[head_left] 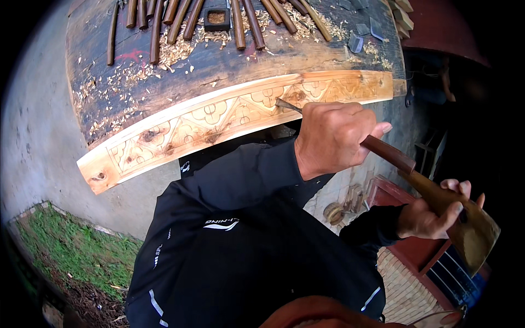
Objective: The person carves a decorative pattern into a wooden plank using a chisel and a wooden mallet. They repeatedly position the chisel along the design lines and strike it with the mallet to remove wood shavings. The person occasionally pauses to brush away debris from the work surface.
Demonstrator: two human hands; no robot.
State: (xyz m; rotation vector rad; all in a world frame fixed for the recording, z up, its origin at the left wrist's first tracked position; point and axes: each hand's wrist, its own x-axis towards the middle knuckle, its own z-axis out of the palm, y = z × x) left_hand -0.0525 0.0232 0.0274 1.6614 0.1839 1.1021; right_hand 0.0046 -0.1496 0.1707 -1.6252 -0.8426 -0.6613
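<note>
Workbench (229,64) at top of frame, tool handles (156,35) along its upper edge, shavings (178,53) around them, board (210,117) along its lower edge, chisel (388,153) in left hand (339,134) right of centre, mallet (474,240) in right hand (425,218) lower right.

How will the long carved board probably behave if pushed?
The carved board is probably stiff, being a solid-looking piece of wood. It seems unlikely to roll, lying with its broad carved face up. Its left end appears to reach past the bench, so pressing there might tip it.
</note>
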